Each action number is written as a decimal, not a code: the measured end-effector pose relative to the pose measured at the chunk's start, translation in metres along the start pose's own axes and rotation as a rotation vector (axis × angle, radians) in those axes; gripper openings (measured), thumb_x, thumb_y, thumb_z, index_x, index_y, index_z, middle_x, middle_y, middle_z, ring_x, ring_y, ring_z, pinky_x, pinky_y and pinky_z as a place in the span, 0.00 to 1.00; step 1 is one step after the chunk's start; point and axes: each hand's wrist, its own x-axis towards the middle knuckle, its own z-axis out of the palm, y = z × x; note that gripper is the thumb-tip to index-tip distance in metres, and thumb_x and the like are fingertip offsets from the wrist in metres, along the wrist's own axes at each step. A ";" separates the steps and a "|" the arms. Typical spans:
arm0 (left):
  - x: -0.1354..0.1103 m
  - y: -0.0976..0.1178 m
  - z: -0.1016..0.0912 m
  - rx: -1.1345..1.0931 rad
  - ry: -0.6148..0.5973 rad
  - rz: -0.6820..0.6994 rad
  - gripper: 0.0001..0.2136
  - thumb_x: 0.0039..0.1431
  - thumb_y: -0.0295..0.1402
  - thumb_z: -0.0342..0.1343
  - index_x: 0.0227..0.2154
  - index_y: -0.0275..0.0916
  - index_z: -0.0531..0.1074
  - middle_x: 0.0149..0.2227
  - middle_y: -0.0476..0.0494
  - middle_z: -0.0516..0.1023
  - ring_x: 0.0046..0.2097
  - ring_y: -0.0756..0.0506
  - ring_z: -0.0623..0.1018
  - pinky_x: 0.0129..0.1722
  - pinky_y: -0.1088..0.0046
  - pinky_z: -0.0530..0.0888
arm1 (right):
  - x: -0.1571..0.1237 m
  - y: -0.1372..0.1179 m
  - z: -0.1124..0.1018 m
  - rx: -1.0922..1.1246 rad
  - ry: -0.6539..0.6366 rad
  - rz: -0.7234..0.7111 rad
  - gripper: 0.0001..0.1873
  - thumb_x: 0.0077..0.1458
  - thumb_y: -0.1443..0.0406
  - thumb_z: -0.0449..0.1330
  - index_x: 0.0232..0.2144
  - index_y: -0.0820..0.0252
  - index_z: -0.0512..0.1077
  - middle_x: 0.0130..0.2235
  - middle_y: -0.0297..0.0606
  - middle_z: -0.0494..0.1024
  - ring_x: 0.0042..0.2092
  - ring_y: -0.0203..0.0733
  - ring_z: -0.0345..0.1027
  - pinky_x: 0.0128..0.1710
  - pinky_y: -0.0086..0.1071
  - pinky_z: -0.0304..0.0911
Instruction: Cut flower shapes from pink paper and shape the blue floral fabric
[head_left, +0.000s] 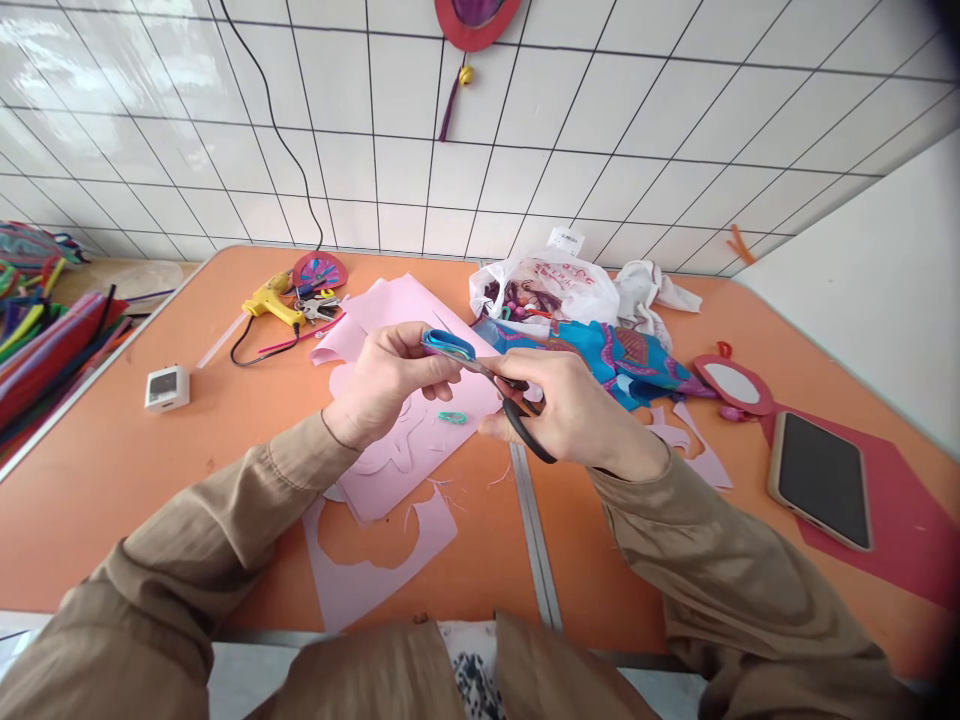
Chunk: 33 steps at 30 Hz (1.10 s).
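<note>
Between the thumb and fingers of my left hand (386, 378) is a small folded piece of blue fabric (448, 345), raised above the table. My right hand (559, 405) grips black-handled scissors (529, 432), and their blades reach to the fabric's right end. Whether the blades are cutting into it I cannot tell. Under both hands lie sheets of pink paper (405, 300) and pale cut-out shapes. A small green clip (452, 418) rests on the pink paper. A larger piece of blue patterned fabric (592, 345) is spread behind my right hand.
A yellow glue gun (274, 300) with its cord stands at the back left, near a small white box (166, 387). Behind the fabric sits a white plastic bag (551, 285) of beads and tassels. On the right are a phone (821, 480) and a red-rimmed oval ornament (733, 384).
</note>
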 end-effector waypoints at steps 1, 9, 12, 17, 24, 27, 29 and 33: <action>0.000 0.000 0.000 -0.007 0.000 0.000 0.07 0.42 0.26 0.70 0.22 0.35 0.76 0.20 0.51 0.78 0.19 0.55 0.74 0.19 0.82 0.70 | 0.000 0.000 0.000 0.000 0.003 -0.001 0.24 0.53 0.50 0.66 0.46 0.57 0.79 0.28 0.34 0.66 0.30 0.39 0.60 0.30 0.35 0.58; 0.000 0.000 0.001 -0.006 0.014 -0.029 0.07 0.42 0.27 0.71 0.21 0.35 0.78 0.20 0.50 0.79 0.19 0.54 0.74 0.19 0.81 0.71 | 0.001 -0.001 0.002 -0.019 0.027 -0.014 0.19 0.52 0.49 0.66 0.40 0.55 0.80 0.26 0.34 0.65 0.27 0.37 0.58 0.27 0.35 0.56; -0.001 0.000 0.001 0.000 0.016 -0.037 0.06 0.42 0.27 0.71 0.21 0.35 0.78 0.20 0.50 0.79 0.18 0.54 0.74 0.19 0.81 0.70 | 0.001 -0.001 0.001 -0.012 0.023 -0.002 0.21 0.52 0.49 0.66 0.42 0.55 0.80 0.26 0.34 0.66 0.27 0.38 0.58 0.27 0.35 0.57; -0.003 0.002 0.001 -0.015 0.015 -0.052 0.05 0.44 0.28 0.69 0.21 0.35 0.77 0.20 0.50 0.78 0.18 0.54 0.74 0.19 0.81 0.69 | 0.001 -0.001 -0.001 -0.010 0.009 0.009 0.22 0.52 0.48 0.66 0.43 0.55 0.80 0.26 0.34 0.65 0.27 0.38 0.58 0.27 0.35 0.58; -0.002 0.003 0.002 -0.019 0.015 -0.067 0.06 0.44 0.28 0.68 0.20 0.35 0.77 0.20 0.49 0.78 0.18 0.54 0.73 0.18 0.81 0.69 | 0.001 -0.001 -0.002 -0.022 -0.010 0.010 0.21 0.52 0.47 0.66 0.39 0.55 0.80 0.27 0.35 0.67 0.28 0.39 0.58 0.27 0.35 0.57; -0.001 0.004 0.003 -0.029 0.023 -0.093 0.07 0.41 0.29 0.70 0.20 0.35 0.76 0.19 0.49 0.77 0.17 0.54 0.73 0.18 0.80 0.69 | 0.001 -0.001 -0.002 -0.026 -0.022 0.021 0.20 0.52 0.45 0.65 0.31 0.55 0.78 0.27 0.36 0.69 0.28 0.38 0.58 0.27 0.35 0.56; -0.001 0.005 0.003 -0.037 0.031 -0.116 0.08 0.40 0.30 0.70 0.20 0.35 0.76 0.19 0.49 0.77 0.17 0.54 0.72 0.18 0.80 0.69 | 0.002 -0.001 -0.002 -0.031 -0.024 0.021 0.22 0.52 0.44 0.64 0.28 0.55 0.77 0.26 0.36 0.67 0.28 0.38 0.57 0.27 0.35 0.56; -0.001 0.005 0.003 -0.039 0.034 -0.137 0.07 0.41 0.29 0.69 0.19 0.35 0.75 0.19 0.49 0.77 0.17 0.55 0.72 0.18 0.81 0.68 | 0.001 -0.001 -0.002 -0.023 -0.036 0.036 0.23 0.52 0.43 0.64 0.27 0.56 0.76 0.25 0.35 0.64 0.27 0.37 0.54 0.27 0.35 0.56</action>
